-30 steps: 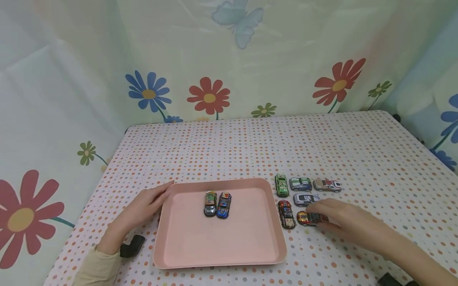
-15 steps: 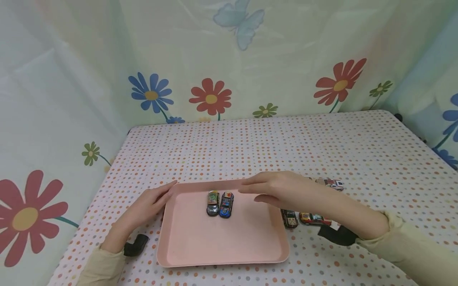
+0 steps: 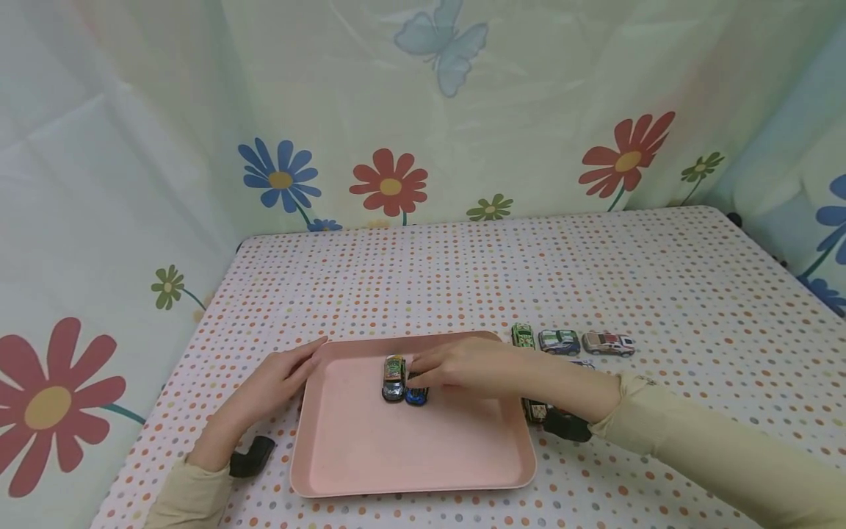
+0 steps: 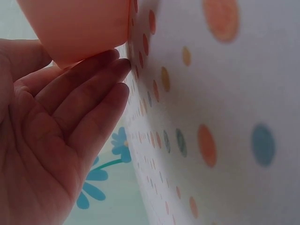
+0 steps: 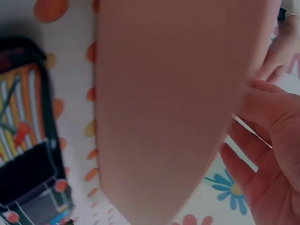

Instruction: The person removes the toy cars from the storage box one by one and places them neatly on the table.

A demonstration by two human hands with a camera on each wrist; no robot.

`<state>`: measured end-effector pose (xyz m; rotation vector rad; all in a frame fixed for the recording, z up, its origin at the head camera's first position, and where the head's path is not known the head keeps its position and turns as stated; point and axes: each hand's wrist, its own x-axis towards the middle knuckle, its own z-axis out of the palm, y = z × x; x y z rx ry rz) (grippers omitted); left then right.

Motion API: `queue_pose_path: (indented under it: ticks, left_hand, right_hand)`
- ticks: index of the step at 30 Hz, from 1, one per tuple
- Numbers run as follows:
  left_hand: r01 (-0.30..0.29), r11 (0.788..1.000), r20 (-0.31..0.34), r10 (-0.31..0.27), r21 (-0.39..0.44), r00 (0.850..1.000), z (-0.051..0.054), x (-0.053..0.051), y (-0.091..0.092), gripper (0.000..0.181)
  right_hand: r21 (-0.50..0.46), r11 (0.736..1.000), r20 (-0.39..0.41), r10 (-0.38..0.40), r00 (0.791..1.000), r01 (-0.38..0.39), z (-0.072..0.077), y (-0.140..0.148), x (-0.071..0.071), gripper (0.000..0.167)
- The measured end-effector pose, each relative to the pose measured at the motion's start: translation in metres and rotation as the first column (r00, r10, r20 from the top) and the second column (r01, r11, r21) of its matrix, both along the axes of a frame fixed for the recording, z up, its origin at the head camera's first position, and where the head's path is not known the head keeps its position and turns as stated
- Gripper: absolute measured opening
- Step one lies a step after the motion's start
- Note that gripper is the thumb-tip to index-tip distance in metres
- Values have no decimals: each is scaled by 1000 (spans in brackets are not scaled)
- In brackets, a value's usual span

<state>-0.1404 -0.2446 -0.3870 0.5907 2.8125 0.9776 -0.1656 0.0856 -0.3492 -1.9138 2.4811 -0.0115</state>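
Observation:
A pink tray holds two toy cars side by side. One is a green and silver toy car; to its right is a blue toy car, partly covered. My right hand reaches over the tray's right side, fingertips at the blue car. Whether they pinch it is hidden; in the right wrist view the tray wall covers the fingertips of that hand. My left hand touches the tray's upper left corner, its fingers loosely extended along the outer wall.
Right of the tray lie a green toy car, a green and white toy car and a white and red one. A dark toy car shows below my right forearm, which hides others. A dotted cloth covers the table.
My right hand has come left from the toy cars on the cloth, over the tray's right rim, and down to the blue car. My left hand stays at the tray's corner.

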Motion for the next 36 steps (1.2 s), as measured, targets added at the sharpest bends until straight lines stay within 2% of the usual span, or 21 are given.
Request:
queue_pose_path:
  ticks: [6,12,16,19,26,31,36]
  left_hand:
    - [-3,1000,6,3,-8,1000,1,0,1,45]
    - [1,1000,-9,-2,-20,1000,0,0,3,44]
    - [1,1000,-12,-1,-24,1000,1,1,3,44]
    - [-2,1000,-6,2,-17,1000,1,1,3,45]
    - [-12,1000,-6,12,-22,1000,2,1,1,46]
    - [-11,1000,-2,11,-23,1000,1,1,0,46]
    - [-6,1000,-1,6,-20,1000,0,1,0,46]
  right_hand:
    - [45,999,5,12,1000,-12,-6,-3,-4,38]
    - [-23,998,-8,64,998,-64,-10,-3,-5,30]
    - [-68,996,4,61,998,-61,-12,-2,-6,25]
    - [-74,996,14,46,999,-45,-12,-3,-6,24]
    - [-84,994,-2,65,998,-64,-12,-8,-6,22]
    - [-104,995,94,13,996,-3,-12,-10,-6,23]
    - [-136,988,212,-40,977,70,-13,-7,-6,25]
